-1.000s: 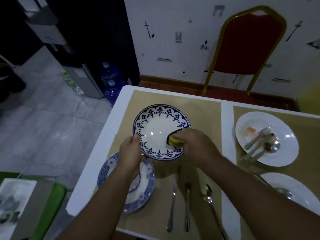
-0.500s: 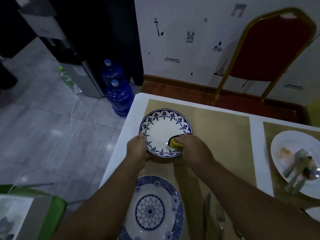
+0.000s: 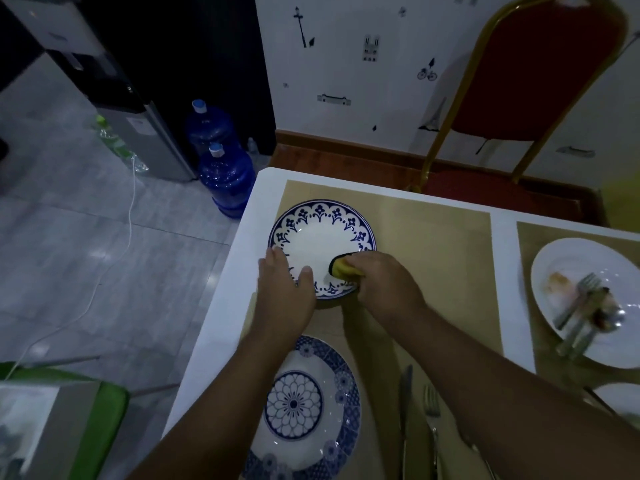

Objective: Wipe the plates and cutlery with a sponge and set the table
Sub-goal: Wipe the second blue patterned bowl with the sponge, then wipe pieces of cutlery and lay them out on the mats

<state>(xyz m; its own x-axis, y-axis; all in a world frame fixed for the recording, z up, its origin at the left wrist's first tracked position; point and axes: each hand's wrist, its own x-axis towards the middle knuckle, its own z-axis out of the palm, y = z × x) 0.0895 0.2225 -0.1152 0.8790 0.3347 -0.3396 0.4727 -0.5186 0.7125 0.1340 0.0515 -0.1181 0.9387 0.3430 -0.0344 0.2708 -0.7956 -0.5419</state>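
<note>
Right hand (image 3: 384,285) was curled tight around the yellow sponge (image 3: 343,269), with the dark scrubber side poking out past the fingers. The sponge was pressed on the near-right inner part of the blue-rimmed plate (image 3: 322,237). Left hand (image 3: 284,292) sat just left of the sponge grip, fingers laid out fairly straight over the plate's near-left rim. Its thumb tip rested on the white centre, pressing down rather than wrapped round anything. The plate lay flat on a tan placemat (image 3: 433,244), directly under and ahead of both hands, at the far-left corner of the white table (image 3: 214,323).

Behind the hands, toward the person and between the forearms, was a second patterned plate (image 3: 304,410), flat and apart from the first. A knife (image 3: 405,403) and fork (image 3: 431,407) lay side by side under the right forearm, the lower parts hidden. Well right of the sponge hand, on another mat, was a white plate (image 3: 571,265) with food smears and blurred cutlery lying on it. Beyond the grip stood a red chair (image 3: 540,81) with a gold frame, against the wall. Far left on the floor were two blue water jugs (image 3: 225,168).
</note>
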